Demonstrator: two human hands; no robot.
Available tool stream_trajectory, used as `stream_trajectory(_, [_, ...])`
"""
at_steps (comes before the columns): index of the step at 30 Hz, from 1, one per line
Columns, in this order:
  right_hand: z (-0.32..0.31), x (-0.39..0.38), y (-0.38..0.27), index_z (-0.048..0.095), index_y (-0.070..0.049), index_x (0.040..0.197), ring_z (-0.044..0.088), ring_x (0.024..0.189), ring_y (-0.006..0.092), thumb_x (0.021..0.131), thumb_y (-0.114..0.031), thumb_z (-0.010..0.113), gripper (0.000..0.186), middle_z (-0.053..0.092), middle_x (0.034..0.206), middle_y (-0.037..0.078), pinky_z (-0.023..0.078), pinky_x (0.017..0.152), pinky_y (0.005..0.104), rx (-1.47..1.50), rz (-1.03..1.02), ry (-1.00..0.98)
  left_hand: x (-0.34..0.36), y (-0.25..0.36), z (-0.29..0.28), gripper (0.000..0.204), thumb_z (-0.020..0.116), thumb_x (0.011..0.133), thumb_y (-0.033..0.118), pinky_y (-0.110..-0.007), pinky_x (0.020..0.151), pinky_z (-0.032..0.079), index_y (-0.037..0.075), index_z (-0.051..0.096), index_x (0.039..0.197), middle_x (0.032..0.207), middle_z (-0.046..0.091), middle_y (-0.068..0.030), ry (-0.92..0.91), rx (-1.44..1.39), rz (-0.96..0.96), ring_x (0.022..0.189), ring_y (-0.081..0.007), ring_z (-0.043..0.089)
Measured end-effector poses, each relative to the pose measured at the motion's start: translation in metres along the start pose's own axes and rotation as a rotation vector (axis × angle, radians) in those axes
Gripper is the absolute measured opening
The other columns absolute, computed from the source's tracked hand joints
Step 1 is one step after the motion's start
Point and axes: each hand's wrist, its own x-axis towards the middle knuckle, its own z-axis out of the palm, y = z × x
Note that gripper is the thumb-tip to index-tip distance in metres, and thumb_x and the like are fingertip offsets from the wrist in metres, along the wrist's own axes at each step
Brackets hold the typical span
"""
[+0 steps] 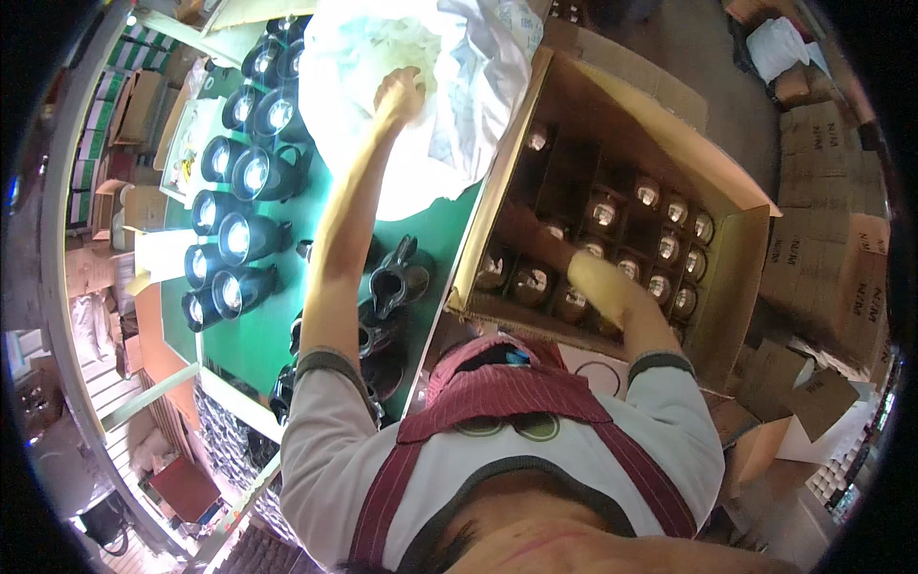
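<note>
My left hand [400,94] reaches into a large white plastic bag [488,96] at the far end of the green table. Its fingers are curled down toward pale contents washed out by glare; what they hold cannot be made out. My right hand [518,230] is down inside an open cardboard box [741,239], dark in shadow, so its fingers do not show. Around it, dividers separate several rounded, silvery, mirror-like glass pieces [604,212]. Left of the bag stand rows of dark jugs [251,237] with shiny insides. More black jug parts [400,277] lie beside my left forearm.
The green tabletop [316,210] has a pale metal frame [72,191] on its left. Stacked cartons [813,239] fill the right side, with an open carton flap [818,397] lower down. Shelves with boxes [143,105] stand beyond the table at left.
</note>
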Motion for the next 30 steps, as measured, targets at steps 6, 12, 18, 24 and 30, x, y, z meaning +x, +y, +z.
stream_trajectory(6, [-0.008,-0.017,0.021,0.053,-0.003,0.134,0.057,0.118,0.0368,0.084,-0.017,0.063,0.053,0.055,0.134,0.021,0.052,0.095,0.0476,0.061,0.119,-0.345,0.04,-0.004,0.073,0.025,0.05,0.092,0.01,-0.049,0.088,0.052,0.009,0.065,0.112,0.106,0.07,-0.0185,0.12,0.073,-0.083,0.103,-0.038,0.066])
stream_trajectory(12, [-0.218,-0.034,-0.026,0.043,0.0,0.142,0.059,0.116,0.0363,0.072,-0.022,0.078,0.081,0.058,0.13,0.02,0.052,0.098,0.0443,0.215,0.365,-0.054,0.022,0.033,0.015,0.019,0.062,0.087,0.013,-0.047,0.082,0.052,0.006,0.062,0.105,0.102,0.069,-0.0183,0.143,0.103,-0.096,0.094,-0.0386,0.066])
stream_trajectory(18, [-0.307,-0.101,-0.054,0.037,-0.007,0.149,0.058,0.124,0.0271,0.077,-0.039,0.087,0.094,0.054,0.137,0.016,0.051,0.103,0.0425,0.967,0.555,0.445,-0.102,0.136,-0.095,0.014,0.064,0.086,0.0,-0.041,0.083,0.052,0.001,0.058,0.098,0.102,0.068,-0.0192,0.374,-0.381,0.13,0.097,-0.0342,0.068])
stream_trajectory(24, [-0.275,-0.075,-0.114,0.044,-0.01,0.146,0.06,0.114,0.0135,0.084,-0.036,0.082,0.078,0.061,0.125,0.005,0.052,0.093,0.0294,1.732,0.555,0.518,-0.219,0.185,-0.133,0.023,0.06,0.09,-0.007,-0.039,0.098,0.051,0.001,0.045,0.104,0.134,0.058,-0.0317,0.252,-0.786,0.332,0.121,-0.0389,0.063])
stream_trajectory(30, [-0.264,-0.056,-0.153,0.045,-0.009,0.143,0.063,0.116,0.0203,0.093,-0.036,0.07,0.063,0.061,0.129,0.01,0.055,0.097,0.0372,2.04,0.463,0.345,-0.268,0.159,-0.162,0.027,0.058,0.092,-0.007,-0.041,0.103,0.047,0.003,0.042,0.11,0.137,0.055,-0.0338,0.268,-0.737,0.372,0.128,-0.0386,0.058])
